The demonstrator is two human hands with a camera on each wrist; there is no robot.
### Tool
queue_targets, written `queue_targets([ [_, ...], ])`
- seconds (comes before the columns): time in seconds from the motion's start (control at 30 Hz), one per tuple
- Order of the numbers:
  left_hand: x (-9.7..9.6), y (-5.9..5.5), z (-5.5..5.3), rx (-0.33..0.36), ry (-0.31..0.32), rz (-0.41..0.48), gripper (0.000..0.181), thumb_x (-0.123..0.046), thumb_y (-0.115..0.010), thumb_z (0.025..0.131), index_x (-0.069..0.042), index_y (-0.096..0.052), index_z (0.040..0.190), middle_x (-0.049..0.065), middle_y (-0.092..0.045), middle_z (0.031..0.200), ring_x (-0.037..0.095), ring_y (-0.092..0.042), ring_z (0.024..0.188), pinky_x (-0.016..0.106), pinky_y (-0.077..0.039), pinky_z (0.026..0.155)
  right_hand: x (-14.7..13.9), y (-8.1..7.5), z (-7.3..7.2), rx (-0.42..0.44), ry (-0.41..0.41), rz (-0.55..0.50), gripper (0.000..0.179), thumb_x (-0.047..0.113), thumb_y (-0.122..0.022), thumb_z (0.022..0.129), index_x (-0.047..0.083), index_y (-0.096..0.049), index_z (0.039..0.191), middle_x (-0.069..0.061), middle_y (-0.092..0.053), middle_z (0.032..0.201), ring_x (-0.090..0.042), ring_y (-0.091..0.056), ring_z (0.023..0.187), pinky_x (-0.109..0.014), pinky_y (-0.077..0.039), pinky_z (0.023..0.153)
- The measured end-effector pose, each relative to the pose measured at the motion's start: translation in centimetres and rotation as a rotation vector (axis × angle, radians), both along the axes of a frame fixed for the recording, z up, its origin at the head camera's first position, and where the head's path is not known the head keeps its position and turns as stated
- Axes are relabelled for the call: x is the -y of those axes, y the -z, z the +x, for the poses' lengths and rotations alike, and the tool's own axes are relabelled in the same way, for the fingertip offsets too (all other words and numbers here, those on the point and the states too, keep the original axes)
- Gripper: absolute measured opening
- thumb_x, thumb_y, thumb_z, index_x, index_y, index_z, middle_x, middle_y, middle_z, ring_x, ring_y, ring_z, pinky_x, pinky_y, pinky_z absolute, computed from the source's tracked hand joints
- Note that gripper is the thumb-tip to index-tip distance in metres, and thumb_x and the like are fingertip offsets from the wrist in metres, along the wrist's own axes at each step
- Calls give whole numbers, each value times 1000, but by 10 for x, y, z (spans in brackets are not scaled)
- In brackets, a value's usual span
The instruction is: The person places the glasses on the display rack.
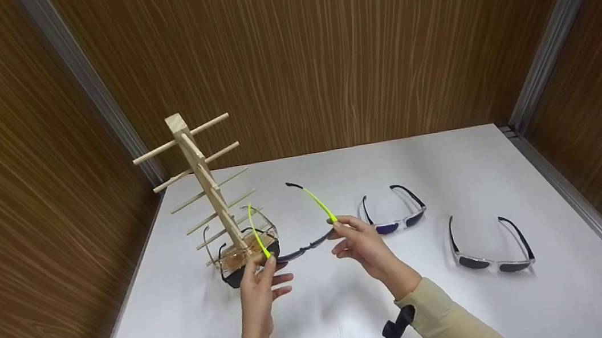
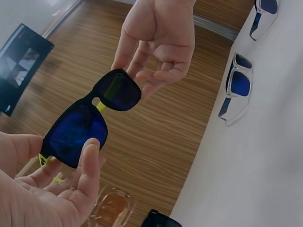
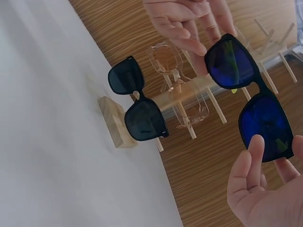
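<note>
Both ends of the neon-armed sunglasses are pinched in someone's fingers above the table — frame running side to side, left hand way closer to the wooden rack than the right hand.

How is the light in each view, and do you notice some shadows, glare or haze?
Head view: bright light, soft shadows on the table, faint shine near its bottom edge; left wrist view: dimmer, with pale patches, perhaps reflections, on the dark panel; right wrist view: also dimmer, pale haze over the stand at top right.
</note>
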State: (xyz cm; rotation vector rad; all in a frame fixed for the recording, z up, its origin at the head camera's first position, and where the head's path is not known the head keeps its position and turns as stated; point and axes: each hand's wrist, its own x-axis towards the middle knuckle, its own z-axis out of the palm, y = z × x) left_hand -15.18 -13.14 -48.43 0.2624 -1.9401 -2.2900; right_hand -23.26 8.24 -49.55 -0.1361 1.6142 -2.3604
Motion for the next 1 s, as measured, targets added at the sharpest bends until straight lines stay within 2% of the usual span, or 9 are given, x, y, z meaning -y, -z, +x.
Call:
queue_targets([
  [0.37,16,-11,12,19,-111,-14,32,-25,-50,98,-4,-46,121,21,-61,102,31,-66,79,36,-55,62,28,-12,-3,-59,-65,122,33,27,-61,91,5,-58,115,-11,-63,92,-16,-62,64,-28,-51,62],
  [0.53,23,-13,15,12,-152,-38,35,-26,-49,98,-2,-44,123,18,-62,99,33,-65,80,36,-55,61,40,-16,-5,-65,-89,153,37,27,-59,92,3,-56,119,-12,-63,92,-16,-62,63,-28,-51,62],
  [0.73,27,-16,12,-21,-196,-89,33,-26,-48,98,-2,-45,121,13,-66,92,29,-66,76,33,-55,59,50,-24,-12,-71,-90,192,33,24,-56,95,2,-56,119,-16,-63,95,-17,-61,62,-31,-52,63],
  [0.9,33,-20,11,-46,-223,-115,32,-28,-47,98,-2,-47,119,19,-65,93,31,-65,75,35,-55,58,59,-38,-11,-97,-94,222,30,21,-54,95,2,-57,118,-17,-63,94,-19,-62,62,-33,-52,64],
  [1.0,37,-22,9,-55,-233,-108,30,-27,-47,99,-3,-47,117,23,-63,95,33,-65,75,35,-55,58,65,-41,-14,-109,-81,240,32,25,-56,94,4,-58,117,-15,-64,92,-18,-62,61,-32,-52,63],
])
